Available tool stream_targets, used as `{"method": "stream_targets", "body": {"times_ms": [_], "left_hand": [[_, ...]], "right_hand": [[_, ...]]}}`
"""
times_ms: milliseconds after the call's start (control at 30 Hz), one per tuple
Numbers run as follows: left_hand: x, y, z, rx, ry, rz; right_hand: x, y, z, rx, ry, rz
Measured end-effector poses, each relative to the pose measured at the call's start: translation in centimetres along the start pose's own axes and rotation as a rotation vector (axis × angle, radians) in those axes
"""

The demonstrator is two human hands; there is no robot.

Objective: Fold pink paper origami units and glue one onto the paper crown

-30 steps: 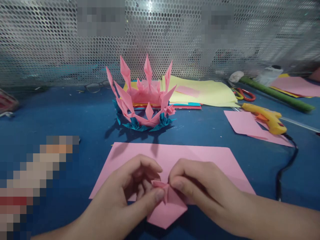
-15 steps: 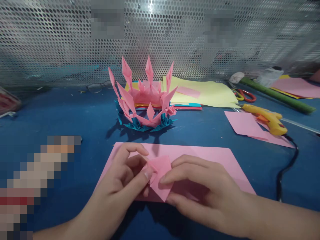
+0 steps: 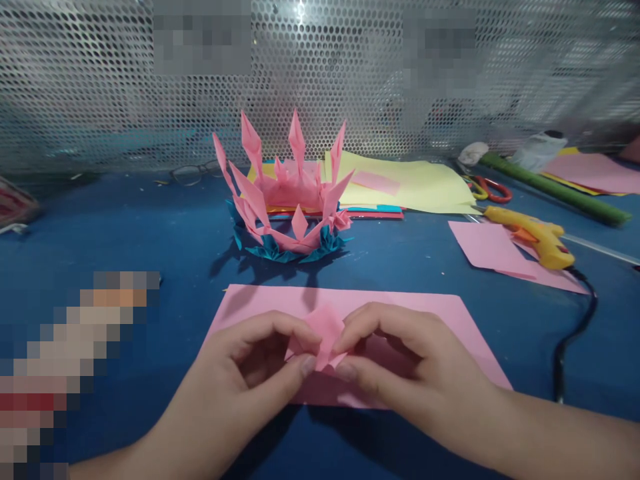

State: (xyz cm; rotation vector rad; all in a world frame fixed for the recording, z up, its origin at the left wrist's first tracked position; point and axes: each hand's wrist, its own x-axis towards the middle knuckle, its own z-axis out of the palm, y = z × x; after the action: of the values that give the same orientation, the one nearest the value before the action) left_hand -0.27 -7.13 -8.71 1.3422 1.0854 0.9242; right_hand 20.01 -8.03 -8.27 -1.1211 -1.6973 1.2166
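Small pink piece (image 3: 325, 327) above sheet (image 3: 390, 300) on counter (image 3: 125, 233), partly folded, lower edges hidden by fingertips. Left hand (image 3: 273, 363) pinches its left side, thumb against forefinger; right hand (image 3: 385, 353) pinches right side same way. Crown (image 3: 300, 223) stands beyond sheet; glue gun (image 3: 533, 233) lies beyond sheet, to right. Step looks like shaping folds: best match corners first, pinch close to crease, press lightly and evenly with thumbs; thin paper likely creases askew or tears if pulled.
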Motion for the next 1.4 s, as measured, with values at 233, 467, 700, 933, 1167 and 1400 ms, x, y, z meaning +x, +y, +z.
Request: {"method": "stream_targets", "body": {"times_ms": [233,467,700,933,1167,1400], "left_hand": [[0.07,0.03,0.28,0.082,-0.013,0.078],[-0.44,-0.54,0.07,0.112,-0.047,0.08],[-0.17,-0.32,0.13,0.019,-0.047,0.029],[-0.07,-0.03,0.22,-0.036,-0.081,0.01],[0.04,0.13,0.61,-0.068,-0.096,-0.033],[-0.37,-0.72,0.24,-0.082,-0.132,-0.018]], "right_hand": [[0.02,0.13,0.31,0.063,0.004,0.061],[0.1,0.11,0.39,0.191,-0.006,0.185],[-0.31,0.19,0.49,0.211,-0.028,0.188],[-0.43,0.38,0.65,0.126,-0.08,0.173],[-0.63,0.4,0.85,0.161,-0.13,0.145],[-0.77,0.16,0.61,0.131,-0.176,0.126]]}}
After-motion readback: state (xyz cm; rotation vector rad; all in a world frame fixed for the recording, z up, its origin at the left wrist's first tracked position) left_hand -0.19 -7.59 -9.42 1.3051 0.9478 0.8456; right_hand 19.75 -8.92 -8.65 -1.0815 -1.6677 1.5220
